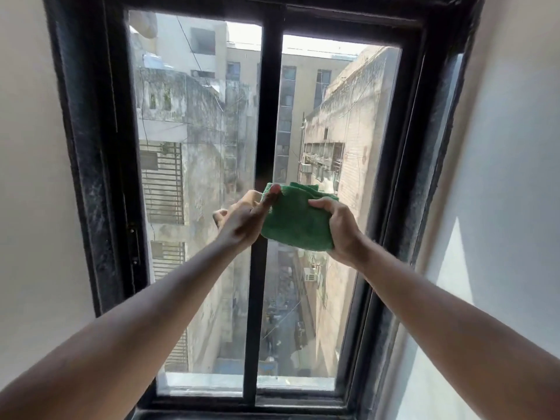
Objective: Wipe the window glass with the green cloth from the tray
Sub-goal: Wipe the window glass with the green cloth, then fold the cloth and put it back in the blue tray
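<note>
Both arms raised toward the window glass (197, 177). Green cloth (295, 221), folded, held up before the black centre bar (266, 116), mid-height. Right hand (341, 228) fingers clamp its right edge; left hand (242, 219) fingers pinch its upper left corner.

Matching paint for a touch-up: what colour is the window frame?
Black, with a worn, dusty look; the window frame shows in the head view.

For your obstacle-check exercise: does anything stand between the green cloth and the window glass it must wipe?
Nothing visible does. The cloth is held by both hands, left hand and right hand, in front of the glass, over the black middle bar.
</note>
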{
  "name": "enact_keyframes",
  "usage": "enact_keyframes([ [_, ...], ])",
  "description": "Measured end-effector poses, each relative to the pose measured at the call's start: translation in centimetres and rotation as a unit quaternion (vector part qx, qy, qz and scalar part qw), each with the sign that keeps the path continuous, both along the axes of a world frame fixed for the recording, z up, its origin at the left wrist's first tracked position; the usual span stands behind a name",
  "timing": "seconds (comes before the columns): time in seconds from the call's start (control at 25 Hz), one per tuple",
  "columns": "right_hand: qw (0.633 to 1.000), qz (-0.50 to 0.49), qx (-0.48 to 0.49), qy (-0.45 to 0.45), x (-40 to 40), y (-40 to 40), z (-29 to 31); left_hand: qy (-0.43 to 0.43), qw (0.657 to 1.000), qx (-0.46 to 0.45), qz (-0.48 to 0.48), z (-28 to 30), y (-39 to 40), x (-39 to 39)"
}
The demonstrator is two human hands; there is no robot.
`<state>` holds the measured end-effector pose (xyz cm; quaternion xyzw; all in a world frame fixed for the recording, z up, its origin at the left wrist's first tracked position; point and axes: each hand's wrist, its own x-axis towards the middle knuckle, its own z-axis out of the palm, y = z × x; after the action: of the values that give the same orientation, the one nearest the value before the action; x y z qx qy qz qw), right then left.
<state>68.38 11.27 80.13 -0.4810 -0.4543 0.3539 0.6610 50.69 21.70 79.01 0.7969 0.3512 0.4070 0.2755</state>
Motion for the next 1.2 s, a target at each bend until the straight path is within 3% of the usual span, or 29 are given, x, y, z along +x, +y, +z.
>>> enact_keyframes([
  [0.08, 0.997, 0.082, -0.006, 0.004, -1.1, -1.5, -0.7, -0.141, 0.968, -0.164, -0.128, -1.0, -2.8, -2.4],
  [0.16, 0.990, 0.137, -0.042, -0.004, -2.1, -2.2, -3.3, -0.200, 0.954, -0.189, -0.120, -4.1, -5.5, -5.2],
  [0.28, 0.978, 0.186, -0.093, 0.008, -5.3, -2.1, -11.3, -0.229, 0.950, -0.214, -0.002, -11.5, -8.6, -10.2],
  [0.44, 0.950, 0.239, -0.197, 0.023, -13.7, -1.8, -25.6, -0.134, 0.933, -0.248, 0.224, -26.2, -14.2, -19.7],
  [0.52, 0.915, 0.296, -0.272, 0.017, -19.4, -2.6, -34.5, -0.080, 0.894, -0.292, 0.330, -35.3, -18.2, -25.0],
  [0.64, 0.864, 0.347, -0.362, 0.036, -27.4, -4.4, -47.2, -0.090, 0.834, -0.355, 0.412, -47.8, -23.5, -32.0],
  [0.72, 0.838, 0.355, -0.410, 0.055, -32.7, -5.5, -55.3, -0.122, 0.771, -0.460, 0.423, -55.2, -26.0, -36.8],
  [0.8, 0.834, 0.327, -0.443, 0.015, -36.7, -5.9, -62.5, -0.178, 0.694, -0.582, 0.386, -61.8, -27.6, -40.8],
  [0.88, 0.845, 0.291, -0.446, -0.053, -39.9, -5.7, -69.8, -0.209, 0.653, -0.626, 0.371, -68.1, -27.7, -44.0],
  [0.96, 0.851, 0.278, -0.434, -0.102, -42.1, -5.2, -76.0, -0.210, 0.641, -0.619, 0.402, -73.7, -26.4, -46.2],
  [1.2, 0.857, 0.277, -0.305, -0.310, -47.8, -2.0, -88.7, -0.148, 0.658, -0.564, 0.478, -87.6, -23.1, -48.8],
])
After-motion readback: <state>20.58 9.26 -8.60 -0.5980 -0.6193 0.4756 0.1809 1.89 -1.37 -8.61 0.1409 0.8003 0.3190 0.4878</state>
